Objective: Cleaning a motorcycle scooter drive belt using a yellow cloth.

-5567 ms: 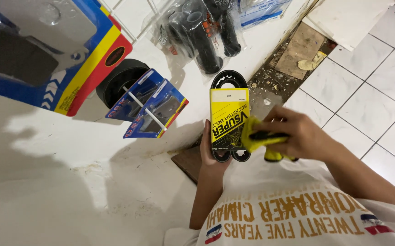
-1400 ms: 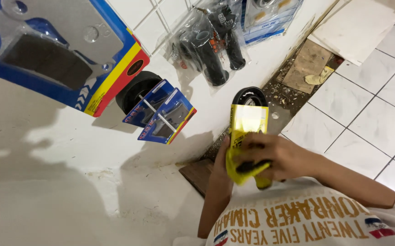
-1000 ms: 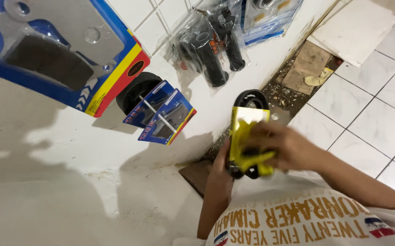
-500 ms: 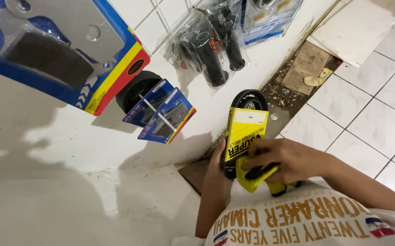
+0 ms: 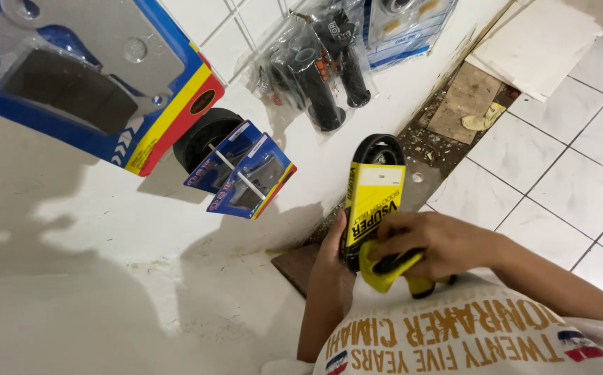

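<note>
Upright, belt pack (image 5: 371, 201) gripped by left hand (image 5: 333, 253); right hand (image 5: 440, 243) clutches yellow cloth (image 5: 385, 267).

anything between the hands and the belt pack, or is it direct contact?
Partly. The left hand grips the yellow-sleeved black belt directly from behind. The right hand presses a yellow cloth against the belt's lower end, so the cloth sits between that hand and the belt there.

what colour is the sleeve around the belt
Yellow with black print, on the black belt; sleeve seen in the head view.
</note>
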